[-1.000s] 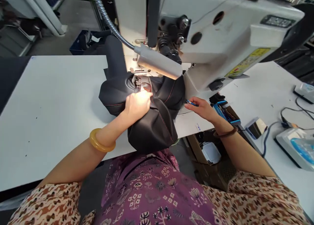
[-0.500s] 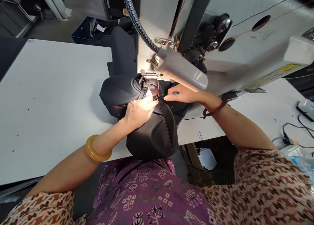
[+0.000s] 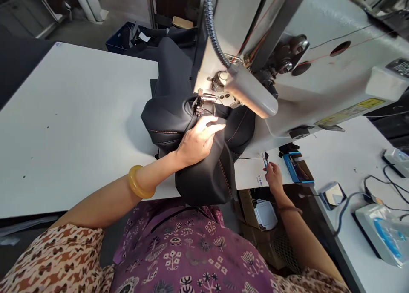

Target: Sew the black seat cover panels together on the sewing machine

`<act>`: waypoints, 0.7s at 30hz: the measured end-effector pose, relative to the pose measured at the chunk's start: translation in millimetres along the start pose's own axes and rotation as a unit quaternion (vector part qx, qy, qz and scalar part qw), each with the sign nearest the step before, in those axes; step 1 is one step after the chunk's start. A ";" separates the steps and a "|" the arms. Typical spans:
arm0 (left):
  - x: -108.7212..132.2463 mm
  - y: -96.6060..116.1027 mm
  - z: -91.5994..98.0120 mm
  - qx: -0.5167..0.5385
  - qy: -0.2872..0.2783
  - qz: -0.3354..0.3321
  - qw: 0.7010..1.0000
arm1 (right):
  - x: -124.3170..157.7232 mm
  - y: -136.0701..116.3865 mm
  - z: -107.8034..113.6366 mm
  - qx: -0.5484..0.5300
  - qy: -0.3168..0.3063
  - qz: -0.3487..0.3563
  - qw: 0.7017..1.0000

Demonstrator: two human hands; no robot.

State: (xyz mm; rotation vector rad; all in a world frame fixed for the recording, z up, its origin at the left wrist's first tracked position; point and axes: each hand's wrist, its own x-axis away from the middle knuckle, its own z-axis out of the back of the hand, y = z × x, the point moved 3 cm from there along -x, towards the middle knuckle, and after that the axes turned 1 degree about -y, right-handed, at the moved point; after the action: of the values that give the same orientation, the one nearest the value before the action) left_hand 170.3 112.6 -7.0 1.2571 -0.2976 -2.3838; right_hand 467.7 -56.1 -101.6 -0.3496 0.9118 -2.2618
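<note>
To my right I see an open blue box [image 3: 288, 164]. On the white table [image 3: 332, 152] there are dark cables [image 3: 343, 208] and a pale device [image 3: 370, 224] with some blue on it. Lower down, a cardboard box [image 3: 246, 204] and a white container [image 3: 266, 214] are close together. Ahead, leftward, stands a dark blue bin [image 3: 114, 45].

A lamp [image 3: 251, 90] warmly lights the left hand [image 3: 195, 143]; soft shadow greys the white tabletop [image 3: 79, 114]; wide-angle distortion stretches the edges.
</note>
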 end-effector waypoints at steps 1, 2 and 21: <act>4.7 -1.5 3.5 0.010 0.025 0.012 1.000 | 0.2 16.3 -2.5 0.013 0.008 -0.013 1.000; 11.5 -4.4 7.8 0.010 0.046 0.028 0.999 | -1.7 27.9 -4.4 0.026 0.017 -0.024 0.999; 118.6 -40.3 -16.6 -0.217 -0.107 0.195 0.951 | 27.1 -208.2 -85.9 -0.182 -0.400 0.074 0.895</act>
State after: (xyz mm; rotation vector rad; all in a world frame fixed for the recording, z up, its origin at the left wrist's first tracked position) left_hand 114.0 93.4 -118.5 0.6695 -0.0645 -2.0864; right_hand 307.3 81.5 -19.1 -1.2235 0.8480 -1.5470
